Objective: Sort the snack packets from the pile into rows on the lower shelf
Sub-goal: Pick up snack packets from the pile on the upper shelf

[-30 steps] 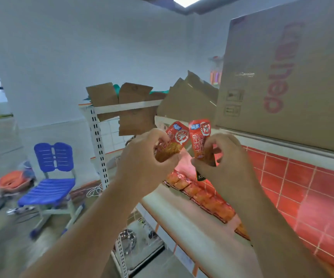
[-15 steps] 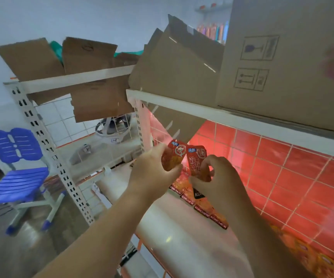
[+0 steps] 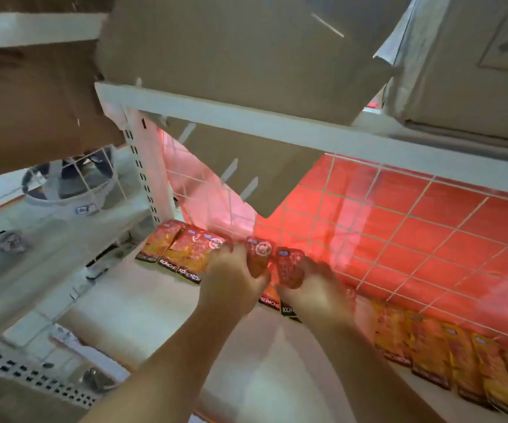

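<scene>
left hand [image 3: 234, 280]: gripping the first packet [image 3: 258, 257], fingers curled round its lower half, just above the lower shelf [image 3: 143, 309].
right hand [image 3: 318, 290]: clamping the second packet [image 3: 289, 265] the same way, close beside the left hand, knuckles nearly touching.
first packet: standing nearly upright, long axis running up and away, round-badge end pointing toward the tiled wall [image 3: 429, 230]; bottom end hiding inside the hand.
second packet: leaning likewise, blue-labelled top end pointing up toward the wall, just beside the first packet, edges almost meeting.
left row [image 3: 185, 250]: lying flat at the back of the lower shelf, side by side, long axes running front to back, black lettered ends facing the shelf's front edge, blue-labelled ends toward the wall.
packets under the hands [image 3: 269, 301]: lying flat in the same line, only the black lettered ends showing.
right row [image 3: 460, 364]: lying along the wall, pointing the same way, more orange in colour, blurring toward the frame edge.
upper shelf [image 3: 246, 125]: crossing overhead, carrying cardboard [image 3: 246, 53] hanging over its rail.
post [image 3: 146, 166]: standing at the left row's end, with a fan [image 3: 69, 184] sitting beyond it.
</scene>
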`<action>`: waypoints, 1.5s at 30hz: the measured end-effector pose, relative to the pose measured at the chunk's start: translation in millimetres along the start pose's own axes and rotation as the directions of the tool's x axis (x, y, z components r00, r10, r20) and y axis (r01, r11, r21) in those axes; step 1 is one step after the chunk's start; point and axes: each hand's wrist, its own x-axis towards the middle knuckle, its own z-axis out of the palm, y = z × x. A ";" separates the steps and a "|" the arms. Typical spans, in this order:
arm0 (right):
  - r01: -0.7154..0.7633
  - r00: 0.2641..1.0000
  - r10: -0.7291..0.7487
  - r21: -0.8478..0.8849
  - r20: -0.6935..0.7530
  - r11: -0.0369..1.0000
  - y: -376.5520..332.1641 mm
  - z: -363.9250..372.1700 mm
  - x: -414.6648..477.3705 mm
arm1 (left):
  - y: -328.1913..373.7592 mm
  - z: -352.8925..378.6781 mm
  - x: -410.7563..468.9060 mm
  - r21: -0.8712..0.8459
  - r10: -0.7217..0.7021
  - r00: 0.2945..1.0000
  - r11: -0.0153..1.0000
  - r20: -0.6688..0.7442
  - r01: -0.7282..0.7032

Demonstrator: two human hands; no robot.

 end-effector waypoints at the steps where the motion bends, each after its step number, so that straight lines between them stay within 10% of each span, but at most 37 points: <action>1: -0.035 0.999 0.035 0.005 -0.027 0.999 -2.6 6.5 0.7 | -5.7 5.3 6.0 -0.009 0.001 1.000 1.000 0.030 0.000; 10: -0.233 0.972 0.231 -0.055 -0.041 0.971 -13.4 40.6 10.7 | -25.8 35.3 19.6 0.085 0.116 0.982 0.988 0.149 -0.130; 16: -0.280 0.959 0.275 -0.074 -0.067 0.957 -17.8 51.9 13.6 | -34.7 35.2 22.2 0.107 0.507 0.854 0.861 -0.115 -0.497; 21: -0.306 0.952 0.302 -0.122 -0.053 0.944 -25.4 62.0 18.7 | -69.0 47.1 9.6 0.148 0.389 0.919 0.907 0.068 -0.395; 45: -0.331 0.935 0.353 -0.265 0.040 0.906 -27.3 67.5 18.5 | -84.0 62.5 2.8 0.093 0.381 0.925 0.921 -0.019 -0.378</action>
